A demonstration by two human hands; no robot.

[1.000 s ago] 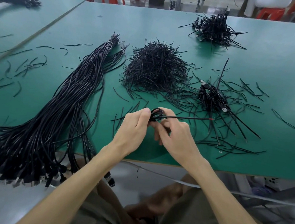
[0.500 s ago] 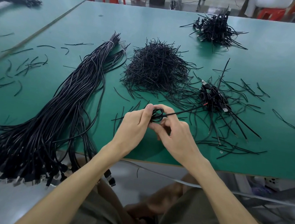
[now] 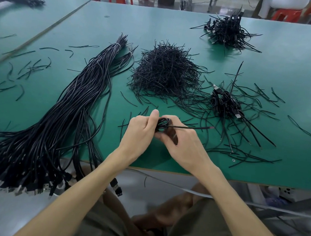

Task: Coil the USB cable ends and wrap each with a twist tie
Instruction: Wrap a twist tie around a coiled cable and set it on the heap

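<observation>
A small black coiled cable (image 3: pixel 162 124) sits between both hands just above the green table (image 3: pixel 262 166), near its front edge. My left hand (image 3: pixel 140 132) pinches the coil from the left, thumb raised over it. My right hand (image 3: pixel 182 143) grips the coil from below and the right. A straight tail (image 3: pixel 192 127) with a reddish tip sticks out of the coil to the right. Behind the hands lies a heap of black twist ties (image 3: pixel 165 72).
A long bundle of black USB cables (image 3: pixel 57 125) runs along the left and hangs over the front edge. Finished coiled cables (image 3: pixel 225 105) lie right of the hands, with another pile (image 3: pixel 229 29) at the back. Loose ties are scattered about.
The free tail has swung from pointing up and to the right back to nearly level, pointing right. Both hands have kept hold of the coil in about the same place.
</observation>
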